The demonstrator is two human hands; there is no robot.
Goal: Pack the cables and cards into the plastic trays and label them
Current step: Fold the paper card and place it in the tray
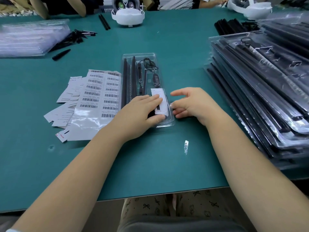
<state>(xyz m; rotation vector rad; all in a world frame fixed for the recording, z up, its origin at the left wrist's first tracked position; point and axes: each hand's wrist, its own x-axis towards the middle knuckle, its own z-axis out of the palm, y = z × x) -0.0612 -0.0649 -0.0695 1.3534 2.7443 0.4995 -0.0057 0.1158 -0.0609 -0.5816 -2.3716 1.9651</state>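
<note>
A clear plastic tray [151, 56] lies lengthwise in the middle of the green table, holding black rods, a coiled black cable with a small remote [155, 79] and a white card [159, 94]. My left hand [142, 109] lies flat on the tray's near end, fingers straight over the card and thumb along the near edge. My right hand [192, 102] hovers just right of the tray with relaxed, slightly spread fingers, its lower fingertips at the tray's right rim. It holds nothing.
A sheet of barcode labels [100, 94] and several loose white cards [66, 104] lie left of the tray. Packed trays [260, 91] are stacked at the right. Empty clear trays [30, 37] and black spikes [73, 39] sit far left. A white headset [127, 12] stands at the back.
</note>
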